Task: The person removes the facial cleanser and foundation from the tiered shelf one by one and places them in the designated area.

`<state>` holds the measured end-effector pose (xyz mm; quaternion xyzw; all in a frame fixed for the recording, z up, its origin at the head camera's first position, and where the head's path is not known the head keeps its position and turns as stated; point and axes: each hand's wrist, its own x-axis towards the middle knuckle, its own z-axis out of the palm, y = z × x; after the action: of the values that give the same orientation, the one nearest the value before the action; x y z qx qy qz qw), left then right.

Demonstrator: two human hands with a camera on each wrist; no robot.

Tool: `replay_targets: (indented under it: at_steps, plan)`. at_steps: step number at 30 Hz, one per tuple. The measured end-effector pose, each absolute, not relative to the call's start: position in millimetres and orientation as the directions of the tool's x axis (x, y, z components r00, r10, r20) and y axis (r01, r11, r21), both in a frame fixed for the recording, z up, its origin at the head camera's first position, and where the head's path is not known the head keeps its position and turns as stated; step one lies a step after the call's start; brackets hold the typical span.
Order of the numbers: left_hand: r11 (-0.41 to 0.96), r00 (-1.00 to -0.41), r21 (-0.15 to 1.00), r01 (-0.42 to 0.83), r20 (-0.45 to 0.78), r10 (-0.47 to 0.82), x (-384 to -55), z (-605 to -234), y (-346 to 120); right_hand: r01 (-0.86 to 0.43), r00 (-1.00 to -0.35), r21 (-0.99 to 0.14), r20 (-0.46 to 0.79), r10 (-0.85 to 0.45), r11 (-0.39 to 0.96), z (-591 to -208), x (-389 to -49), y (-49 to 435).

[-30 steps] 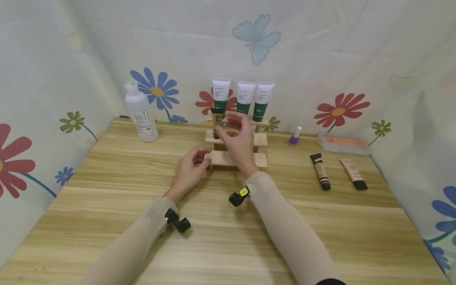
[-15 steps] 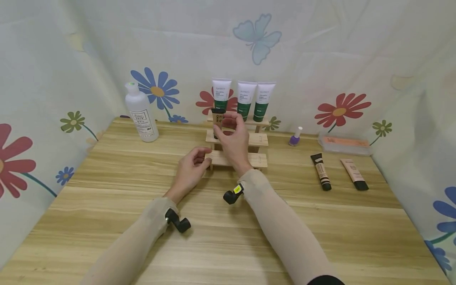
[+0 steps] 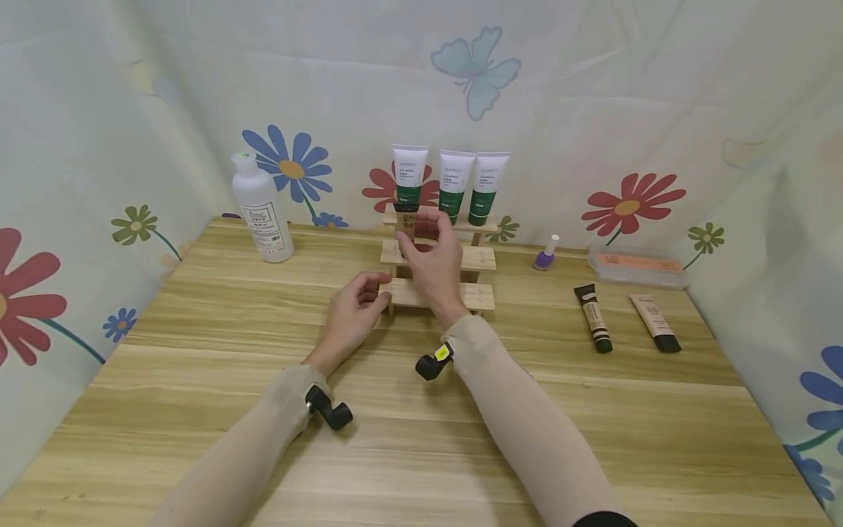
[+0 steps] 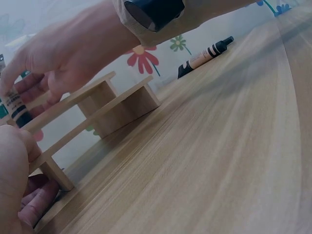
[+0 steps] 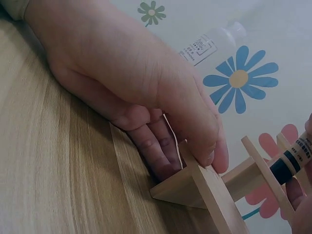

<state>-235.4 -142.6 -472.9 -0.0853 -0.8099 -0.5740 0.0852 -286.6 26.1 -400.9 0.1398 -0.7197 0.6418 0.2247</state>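
A small tan tube with black ends (image 3: 406, 222) stands cap down at the left of the middle step of a three-step wooden rack (image 3: 478, 296). My right hand (image 3: 437, 265) pinches it between thumb and fingers from the right side. In the left wrist view the tube's dark cap (image 4: 20, 116) shows low beside the step. My left hand (image 3: 353, 309) grips the left end of the lowest step, thumb on the board and other fingers at its support, as the right wrist view shows. Behind, white-and-green tubes (image 3: 455, 181) stand on the top step.
A white bottle (image 3: 261, 212) stands at the back left. Right of the rack are a purple nail polish bottle (image 3: 544, 256), a black-and-tan tube (image 3: 593, 318), a pink tube with a black cap (image 3: 655, 322) and a clear plastic case (image 3: 637, 266). A flowered curtain hangs behind.
My right hand has shifted slightly left and its fingers have come in around the tan tube. The tube has moved slightly right and turned a little. My left hand stays on the rack.
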Motion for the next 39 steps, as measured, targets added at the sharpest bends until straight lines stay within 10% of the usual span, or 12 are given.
replay_targets:
  at_steps: [39]
  plan:
    - [0.322, -0.972, 0.918, 0.232, 0.232, 0.037, -236.1, -473.9, -141.7, -0.496, -0.784, -0.85, 0.525, 0.331, 0.175, -396.4, -256.2, 151.2]
